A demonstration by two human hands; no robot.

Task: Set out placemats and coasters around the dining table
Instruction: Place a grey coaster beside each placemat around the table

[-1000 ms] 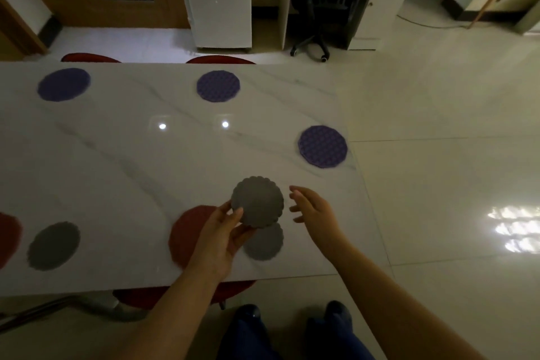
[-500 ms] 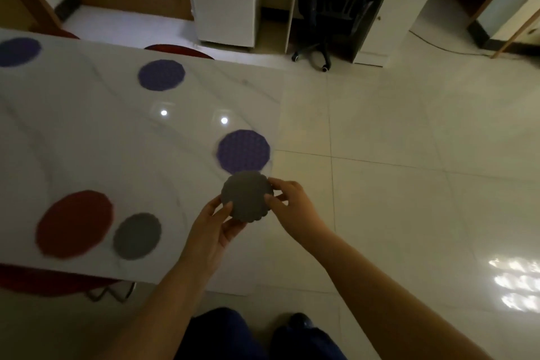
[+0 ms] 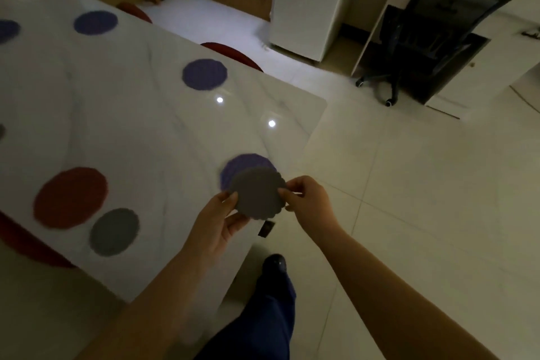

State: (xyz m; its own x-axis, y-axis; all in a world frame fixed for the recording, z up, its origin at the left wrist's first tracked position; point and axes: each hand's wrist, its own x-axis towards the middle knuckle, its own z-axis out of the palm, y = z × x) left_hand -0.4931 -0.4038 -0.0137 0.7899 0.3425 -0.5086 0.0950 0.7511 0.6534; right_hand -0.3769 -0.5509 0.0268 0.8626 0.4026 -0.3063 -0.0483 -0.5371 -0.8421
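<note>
A grey scalloped coaster (image 3: 257, 193) is held above the near right end of the white marble table (image 3: 140, 131). My left hand (image 3: 220, 221) pinches its left edge and my right hand (image 3: 306, 202) pinches its right edge. Just behind it a purple mat (image 3: 245, 164) lies on the table, partly hidden by the coaster. A red placemat (image 3: 70, 197) with a second grey coaster (image 3: 114, 231) beside it lies at the near edge. More purple mats lie further back: one (image 3: 204, 73) near the far edge, another (image 3: 95, 22) at the far left.
Red chair seats (image 3: 233, 54) show beyond the table's far edge and another (image 3: 26, 245) under the near edge. A white fridge (image 3: 306, 6) and a black office chair (image 3: 432, 38) stand at the back right. Tiled floor (image 3: 423, 184) spreads to the right. My leg (image 3: 263, 316) is below.
The view has swung right along the table. The grey coaster has moved toward the purple mat at the table's end, and my right hand now pinches its edge together with my left.
</note>
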